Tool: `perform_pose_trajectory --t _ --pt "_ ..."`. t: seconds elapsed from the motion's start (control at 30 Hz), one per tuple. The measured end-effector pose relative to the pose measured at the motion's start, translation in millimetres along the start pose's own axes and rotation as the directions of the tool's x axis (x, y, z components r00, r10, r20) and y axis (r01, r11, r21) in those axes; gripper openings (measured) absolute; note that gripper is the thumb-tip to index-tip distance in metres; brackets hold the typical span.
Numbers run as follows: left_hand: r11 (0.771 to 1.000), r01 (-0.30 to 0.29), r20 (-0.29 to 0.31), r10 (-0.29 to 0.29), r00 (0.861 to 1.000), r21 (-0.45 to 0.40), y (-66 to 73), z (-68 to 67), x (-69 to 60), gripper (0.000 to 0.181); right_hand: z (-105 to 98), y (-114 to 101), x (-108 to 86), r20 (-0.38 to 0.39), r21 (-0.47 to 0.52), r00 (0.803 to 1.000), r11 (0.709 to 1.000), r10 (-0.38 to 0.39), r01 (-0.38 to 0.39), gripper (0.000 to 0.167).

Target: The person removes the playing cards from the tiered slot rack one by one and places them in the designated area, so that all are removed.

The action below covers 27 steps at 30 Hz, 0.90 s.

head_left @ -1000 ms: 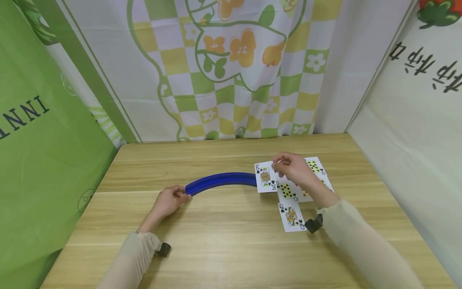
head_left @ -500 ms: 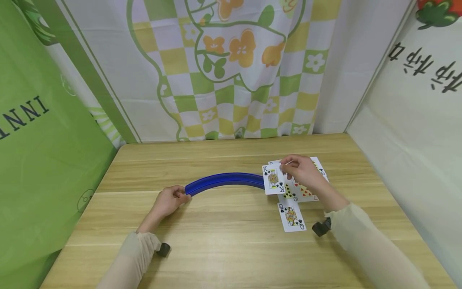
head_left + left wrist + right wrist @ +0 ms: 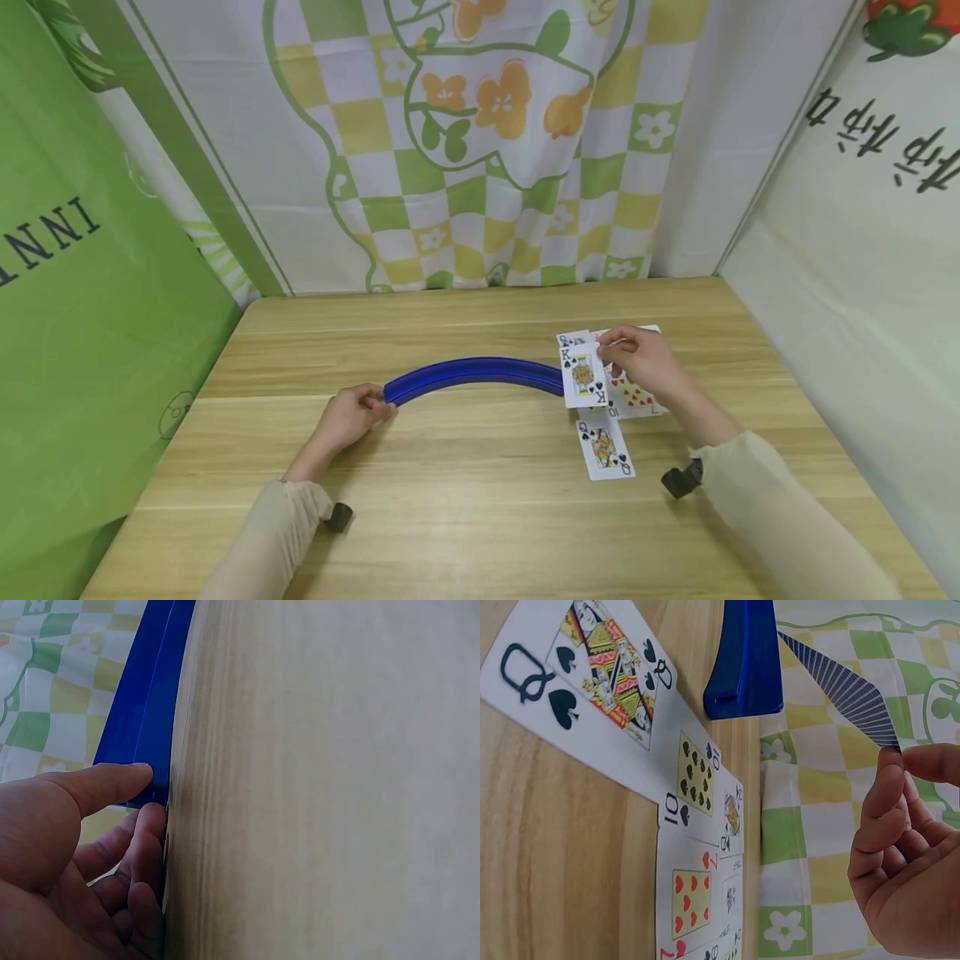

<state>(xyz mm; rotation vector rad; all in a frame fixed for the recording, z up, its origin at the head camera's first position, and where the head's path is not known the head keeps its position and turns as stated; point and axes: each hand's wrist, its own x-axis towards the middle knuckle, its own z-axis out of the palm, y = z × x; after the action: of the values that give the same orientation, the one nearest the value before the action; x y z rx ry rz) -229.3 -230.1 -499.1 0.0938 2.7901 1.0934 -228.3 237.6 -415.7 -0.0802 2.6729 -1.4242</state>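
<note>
A curved blue card holder (image 3: 472, 369) lies on the table. My left hand (image 3: 355, 417) pinches its left end, thumb (image 3: 112, 784) on top. Between thumb and fingers, my right hand (image 3: 637, 358) grips a king of spades (image 3: 582, 373) by its right edge. That card is raised over the holder's right end, and its striped back (image 3: 847, 694) faces the right wrist camera. Beneath and beside it are loose face-up cards: a queen of spades (image 3: 604, 448), a ten of spades (image 3: 696, 772) and a seven of hearts (image 3: 633, 396). The hand and king partly hide the others.
Another queen (image 3: 573, 338) shows behind the king. The wooden tabletop (image 3: 450, 517) meets a checked curtain (image 3: 480, 208) at the back, a green cloth (image 3: 97, 333) on the left and a white one (image 3: 847, 275) on the right.
My right hand has carried the king of spades rightward and slightly nearer, uncovering more of the holder's right end. The left hand and the holder stay in place.
</note>
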Motion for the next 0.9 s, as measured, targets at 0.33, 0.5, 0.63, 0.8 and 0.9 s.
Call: perform_pose_trajectory --t 0.33,0.5,0.63,0.8,0.9 --pt "1.0 -0.012 -0.003 0.012 1.0 0.009 -0.1 -0.2 -0.2 0.038 -8 13 -7.3 0.007 0.027 1.0 0.999 0.023 -0.023 0.028" --pt "1.0 -0.006 -0.003 0.006 1.0 -0.005 0.2 0.7 -0.8 0.037 -11 17 -13.0 0.014 0.022 0.999 0.999 0.039 -0.04 0.029" --pt "1.0 -0.008 -0.007 0.008 1.0 -0.002 -0.1 0.6 -1.1 0.036 -13 20 -17.7 0.018 0.015 0.999 0.999 0.039 -0.039 0.031" --pt "1.0 -0.012 -0.008 0.012 1.0 0.007 0.8 -0.7 -1.3 0.035 -15 29 -22.1 0.026 0.039 0.998 0.998 0.052 -0.053 0.033" --pt "1.0 -0.015 -0.001 0.015 1.0 -0.003 1.9 -1.5 -1.5 0.036 -16 34 -24.6 0.032 0.051 0.998 0.997 0.059 -0.06 0.033"
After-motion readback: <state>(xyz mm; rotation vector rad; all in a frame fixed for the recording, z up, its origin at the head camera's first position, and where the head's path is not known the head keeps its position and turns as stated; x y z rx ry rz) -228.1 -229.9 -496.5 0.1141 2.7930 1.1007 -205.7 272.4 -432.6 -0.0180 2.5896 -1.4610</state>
